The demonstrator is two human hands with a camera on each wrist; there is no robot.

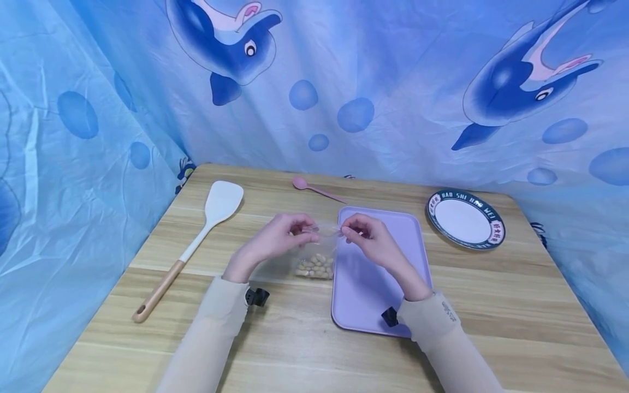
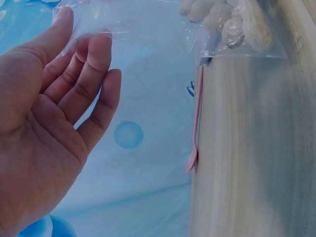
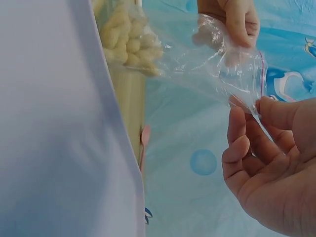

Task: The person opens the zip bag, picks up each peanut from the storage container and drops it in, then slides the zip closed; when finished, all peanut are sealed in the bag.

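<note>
A clear zip bag (image 1: 321, 248) with unshelled peanuts (image 1: 314, 267) gathered at its bottom hangs upright between the hands, beside the left edge of a lilac tray (image 1: 366, 305). The left hand (image 1: 280, 234) pinches the bag's upper left edge between thumb and fingers. At the upper right corner, the right hand (image 1: 371, 240) pinches the bag by its rim. In the right wrist view a pink zip line (image 3: 262, 74) runs along the bag's mouth, and the right thumb and fingertips (image 3: 237, 121) hold one end of it. Whether the mouth is parted cannot be told.
A white spatula (image 1: 223, 202) with a wooden handle lies at the left of the wooden table (image 1: 295, 355). Near the back edge lies a pink spoon (image 1: 301, 183). A dark-rimmed white plate (image 1: 464, 218) is at the right. A blue dolphin curtain (image 1: 393, 147) hangs behind.
</note>
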